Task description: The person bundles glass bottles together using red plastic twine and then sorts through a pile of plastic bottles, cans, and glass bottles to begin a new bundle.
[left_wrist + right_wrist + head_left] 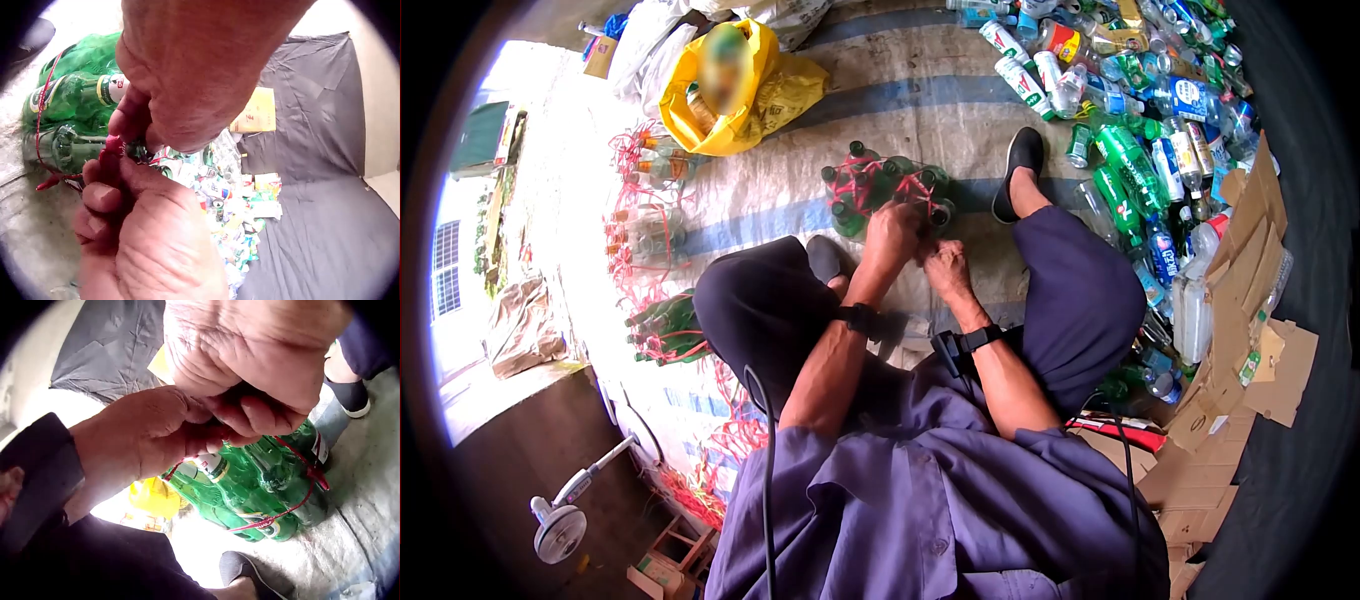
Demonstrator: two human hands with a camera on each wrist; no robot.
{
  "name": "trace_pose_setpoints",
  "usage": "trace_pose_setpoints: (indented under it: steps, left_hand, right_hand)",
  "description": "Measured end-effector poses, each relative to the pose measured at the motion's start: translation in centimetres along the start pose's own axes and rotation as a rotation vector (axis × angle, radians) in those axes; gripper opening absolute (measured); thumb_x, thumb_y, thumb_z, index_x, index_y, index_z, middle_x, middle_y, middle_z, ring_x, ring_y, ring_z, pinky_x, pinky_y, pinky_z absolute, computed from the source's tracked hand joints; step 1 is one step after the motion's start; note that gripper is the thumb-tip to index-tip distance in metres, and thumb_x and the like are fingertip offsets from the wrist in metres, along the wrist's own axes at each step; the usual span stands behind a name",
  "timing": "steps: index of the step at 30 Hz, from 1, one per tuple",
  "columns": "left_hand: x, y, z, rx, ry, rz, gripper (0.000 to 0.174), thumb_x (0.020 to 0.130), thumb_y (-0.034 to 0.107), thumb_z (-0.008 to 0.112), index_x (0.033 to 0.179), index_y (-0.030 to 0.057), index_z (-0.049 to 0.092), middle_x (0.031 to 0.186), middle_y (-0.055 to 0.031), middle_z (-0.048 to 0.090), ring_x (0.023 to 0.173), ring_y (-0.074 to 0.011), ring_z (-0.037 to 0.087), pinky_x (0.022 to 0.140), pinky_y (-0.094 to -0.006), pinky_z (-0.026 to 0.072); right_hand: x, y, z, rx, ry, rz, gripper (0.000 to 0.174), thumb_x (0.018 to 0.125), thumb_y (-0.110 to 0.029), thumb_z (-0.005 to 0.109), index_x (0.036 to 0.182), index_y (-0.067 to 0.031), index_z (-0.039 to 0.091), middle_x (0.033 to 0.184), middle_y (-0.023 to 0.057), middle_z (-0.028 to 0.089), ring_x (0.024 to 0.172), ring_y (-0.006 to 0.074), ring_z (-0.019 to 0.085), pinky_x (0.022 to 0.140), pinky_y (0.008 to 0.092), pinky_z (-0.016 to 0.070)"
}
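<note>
Both hands meet beside a bundle of green glass beer bottles [847, 217] standing on the floor sheet. Red plastic twine [273, 520] loops round the bottles and crosses between their necks. Close against the near side of the bundle, the left hand [892, 234] pinches the twine. The right hand [948, 270], just right of it and nearer the body, also pinches the twine with curled fingers. Between the fingertips a bunched red piece of twine [111, 153] shows in the left wrist view. Overlapping fingers hide most of it.
Green bottles [670, 328] and clear bottles [645, 235], bound in red twine, stand at left. A yellow bag [685, 110] sits ahead. Right, a pile of bottles and cans [1130, 165] borders cardboard [1210, 400]. The person's legs [1070, 290] flank the bundle.
</note>
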State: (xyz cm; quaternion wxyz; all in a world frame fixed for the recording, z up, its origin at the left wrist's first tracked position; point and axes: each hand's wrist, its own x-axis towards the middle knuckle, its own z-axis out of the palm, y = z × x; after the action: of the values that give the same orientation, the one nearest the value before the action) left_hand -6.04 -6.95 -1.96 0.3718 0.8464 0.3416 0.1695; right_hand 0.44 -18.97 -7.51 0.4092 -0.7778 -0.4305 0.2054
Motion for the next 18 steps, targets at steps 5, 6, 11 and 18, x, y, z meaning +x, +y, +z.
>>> trace_pose_setpoints:
  steps: [5, 6, 11, 18]
  left_hand:
    - [0.3, -0.2, 0.1, -0.017, -0.019, -0.001, 0.008, 0.073, 0.007, 0.060, 0.074, 0.0014, 0.067, 0.078, -0.0192, 0.062, 0.077, -0.0390, 0.063, 0.072, -0.0456, 0.0515]
    - [0.2, -0.3, 0.1, -0.018, -0.016, 0.002, 0.008, 0.073, 0.007, 0.060, 0.074, 0.0014, 0.067, 0.078, -0.0192, 0.062, 0.077, -0.0390, 0.063, 0.072, -0.0456, 0.0515]
    - [0.4, 0.1, -0.4, 0.002, -0.017, 0.010, 0.015, 0.072, 0.005, 0.059, 0.080, 0.0004, 0.070, 0.078, -0.0184, 0.066, 0.074, -0.0340, 0.068, 0.069, -0.0404, 0.0530]
    - [0.3, 2.1, -2.2, -0.060, -0.051, -0.212, 0.020, 0.078, 0.013, 0.062, 0.091, 0.0033, 0.074, 0.085, -0.0149, 0.073, 0.077, -0.0243, 0.072, 0.072, -0.0347, 0.0552]
  right_hand:
    - [-0.4, 2.0, 1.7, -0.114, -0.044, -0.126, 0.008, 0.083, -0.009, 0.057, 0.084, -0.0071, 0.065, 0.073, 0.0080, 0.067, 0.064, 0.0221, 0.065, 0.057, 0.0324, 0.0487]
    - [-0.6, 2.0, 1.9, -0.200, -0.047, -0.181, 0.007, 0.082, -0.009, 0.059, 0.083, -0.0074, 0.065, 0.076, 0.0083, 0.068, 0.065, 0.0224, 0.065, 0.058, 0.0330, 0.0490]
    - [0.0, 2.8, 2.7, -0.225, 0.068, -0.308, 0.003, 0.079, -0.009, 0.063, 0.082, -0.0091, 0.063, 0.068, 0.0082, 0.063, 0.061, 0.0253, 0.064, 0.051, 0.0372, 0.0473]
    - [-1.9, -1.8, 0.8, 0.686, 0.067, 0.528, 0.013, 0.091, -0.020, 0.059, 0.085, -0.0094, 0.064, 0.060, 0.0049, 0.058, 0.054, 0.0172, 0.059, 0.049, 0.0349, 0.0457]
